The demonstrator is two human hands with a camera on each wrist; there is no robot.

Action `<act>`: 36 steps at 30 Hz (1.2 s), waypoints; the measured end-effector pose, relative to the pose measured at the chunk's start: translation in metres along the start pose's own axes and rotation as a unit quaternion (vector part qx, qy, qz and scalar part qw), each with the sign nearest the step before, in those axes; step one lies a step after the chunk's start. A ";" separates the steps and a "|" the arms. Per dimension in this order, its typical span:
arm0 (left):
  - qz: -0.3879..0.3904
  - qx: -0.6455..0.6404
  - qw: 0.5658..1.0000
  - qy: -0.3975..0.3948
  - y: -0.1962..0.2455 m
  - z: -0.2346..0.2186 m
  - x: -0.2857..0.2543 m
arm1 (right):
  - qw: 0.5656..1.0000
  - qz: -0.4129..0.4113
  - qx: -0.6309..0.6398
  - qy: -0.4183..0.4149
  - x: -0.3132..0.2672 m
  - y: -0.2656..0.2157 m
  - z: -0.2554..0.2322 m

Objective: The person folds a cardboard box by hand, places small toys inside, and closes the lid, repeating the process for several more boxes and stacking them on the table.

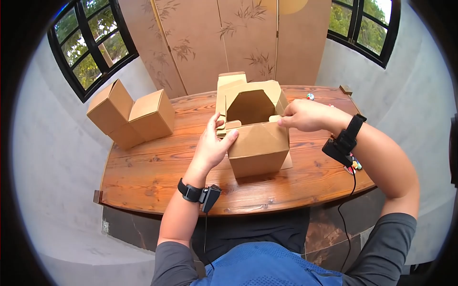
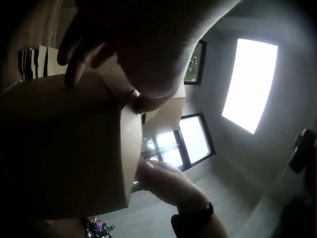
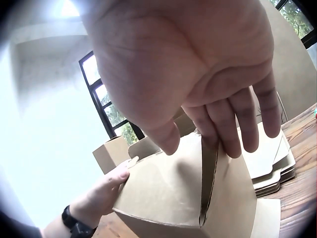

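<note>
From the head camera, I see a person at a brown wooden table (image 1: 157,176) with an open box (image 1: 260,140) near its middle, its open top showing the dark inside. The left hand (image 1: 210,145) holds the box's near left corner, with its thumb on the front and its fingers round the left side. The right hand (image 1: 307,115) pinches the top edge at the near right corner. Flat cardboard pieces (image 1: 231,82) lie just behind the box, and more brown boxes (image 1: 138,117) stand together on the left side of the table. Small bright things (image 1: 356,165) lie on the right, partly hidden by the right wrist. In the left wrist view, it is quite dark, but I see the left fingers laid along the side of the box and the right hand at another edge. I cannot tell there how hard they hold. In the right wrist view, the right thumb is on the front flap and the fingers are by the side wall, with a thin gap between flap and wall. The left hand holds the box's other end.
</note>
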State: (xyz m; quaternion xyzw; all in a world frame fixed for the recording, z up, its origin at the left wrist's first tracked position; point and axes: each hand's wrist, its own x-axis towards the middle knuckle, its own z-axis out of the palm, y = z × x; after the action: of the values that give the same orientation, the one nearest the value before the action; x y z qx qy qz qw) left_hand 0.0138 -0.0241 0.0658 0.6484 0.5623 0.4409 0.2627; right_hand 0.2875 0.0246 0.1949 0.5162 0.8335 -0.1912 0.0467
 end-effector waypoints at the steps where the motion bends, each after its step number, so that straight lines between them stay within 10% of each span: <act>1: 0.000 0.000 1.000 0.000 0.000 0.001 0.000 | 1.000 -0.005 0.003 0.004 0.002 0.003 0.000; 7: -0.078 -0.139 0.985 -0.061 -0.004 -0.004 0.008 | 0.999 -0.030 -0.019 0.033 0.006 0.007 0.008; 20: -0.040 0.106 0.993 -0.043 0.030 -0.018 0.044 | 0.989 0.012 0.129 0.072 0.008 0.008 0.034; 25: -0.013 0.125 0.992 -0.009 0.034 -0.012 0.039 | 0.957 -0.116 0.027 0.264 0.013 0.014 0.055; 36: 0.022 0.314 0.947 0.056 0.046 -0.017 0.018 | 0.989 -0.024 -0.037 0.144 0.002 -0.007 0.042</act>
State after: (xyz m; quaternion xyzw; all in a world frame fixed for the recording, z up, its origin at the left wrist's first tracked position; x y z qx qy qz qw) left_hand 0.0216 -0.0201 0.1172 0.6843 0.6720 0.2830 0.0041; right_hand 0.2754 0.0081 0.1575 0.5162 0.8501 -0.0850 -0.0599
